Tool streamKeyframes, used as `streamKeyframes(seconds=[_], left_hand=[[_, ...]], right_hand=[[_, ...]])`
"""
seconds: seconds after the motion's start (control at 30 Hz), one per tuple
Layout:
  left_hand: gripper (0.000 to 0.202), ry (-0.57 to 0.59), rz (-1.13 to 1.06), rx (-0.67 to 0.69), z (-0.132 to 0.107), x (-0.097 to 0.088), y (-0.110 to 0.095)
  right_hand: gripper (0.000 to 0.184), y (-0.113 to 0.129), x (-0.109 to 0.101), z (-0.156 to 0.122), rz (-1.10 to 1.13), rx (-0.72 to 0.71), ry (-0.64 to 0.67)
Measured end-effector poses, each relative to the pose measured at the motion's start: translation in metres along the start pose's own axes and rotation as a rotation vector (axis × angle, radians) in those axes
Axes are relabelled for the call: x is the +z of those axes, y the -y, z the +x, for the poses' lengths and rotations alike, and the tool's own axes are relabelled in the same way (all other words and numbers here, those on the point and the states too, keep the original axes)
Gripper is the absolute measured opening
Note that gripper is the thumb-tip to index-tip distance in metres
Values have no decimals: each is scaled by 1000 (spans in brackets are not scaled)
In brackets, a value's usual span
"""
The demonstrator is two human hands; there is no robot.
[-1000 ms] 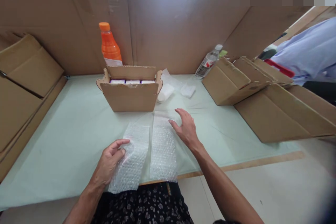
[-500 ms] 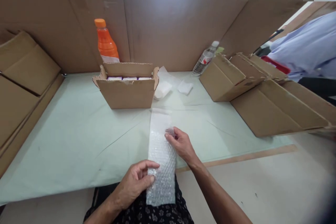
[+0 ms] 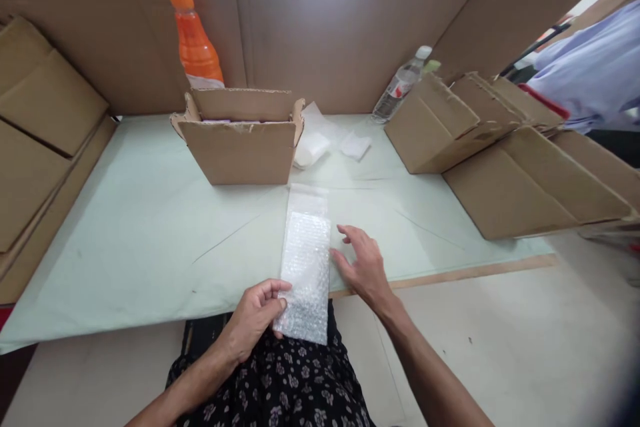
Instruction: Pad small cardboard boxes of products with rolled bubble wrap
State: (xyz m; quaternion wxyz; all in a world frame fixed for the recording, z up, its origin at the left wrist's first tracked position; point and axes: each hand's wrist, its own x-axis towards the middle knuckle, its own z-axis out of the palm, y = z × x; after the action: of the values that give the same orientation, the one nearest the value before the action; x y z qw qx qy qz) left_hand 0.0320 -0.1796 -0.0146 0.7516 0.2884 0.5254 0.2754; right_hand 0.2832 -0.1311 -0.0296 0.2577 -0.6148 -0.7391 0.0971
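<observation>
A clear bubble-wrap bag (image 3: 306, 260) lies lengthways on the pale green table cover (image 3: 140, 240), its near end hanging over the table's front edge. My left hand (image 3: 255, 317) pinches that near end between thumb and fingers. My right hand (image 3: 364, 267) rests flat beside the bag's right edge, fingers stretched out and touching it. An open cardboard box (image 3: 240, 140) with white items inside stands just beyond the bag.
An orange bottle (image 3: 194, 43) stands behind the box. Small white bags (image 3: 330, 143) lie to its right, near a clear water bottle (image 3: 403, 83). Flattened cartons (image 3: 505, 153) lean at the right, more cartons (image 3: 40, 120) at left. A person in a blue sleeve (image 3: 595, 70) is at far right.
The second bubble-wrap piece by my left hand now lies stacked on the bag. My left hand moved right to grip the near end. My right hand slid off to the bag's right side.
</observation>
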Motion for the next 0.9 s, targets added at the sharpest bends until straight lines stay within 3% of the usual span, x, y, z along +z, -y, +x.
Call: streamKeyframes(seconds=[0.1,0.17,0.3,0.43,0.57,0.63,0.77,0.83,0.9], left_hand=[[51,3,-101,-19,0,1,2],[54,0,-161,-36,1,2,1],[52,2,-152,-52,-3,-2,-4],[48,79,122,46,-16,-17,-14],[45,-71,609,395,-17,-25,-19],[49,-94,713,492,-9,-21,-20],[35,-83,826,458,17,-7,-25],[31,-105,903,418,29,-4,-28],[37,-115,962,387,37,-5,-30]], right_hand=[[60,-1,-25,-42,-27,-262,218],[68,7,-27,-65,-64,-342,281],[54,30,1,-77,38,-380,120],[37,38,22,-61,349,-246,-5],[36,36,18,-49,491,-62,82],[31,35,16,-46,538,24,127],[27,37,15,-44,585,173,133],[36,37,9,-48,497,185,-8],[42,38,1,-57,332,91,-193]])
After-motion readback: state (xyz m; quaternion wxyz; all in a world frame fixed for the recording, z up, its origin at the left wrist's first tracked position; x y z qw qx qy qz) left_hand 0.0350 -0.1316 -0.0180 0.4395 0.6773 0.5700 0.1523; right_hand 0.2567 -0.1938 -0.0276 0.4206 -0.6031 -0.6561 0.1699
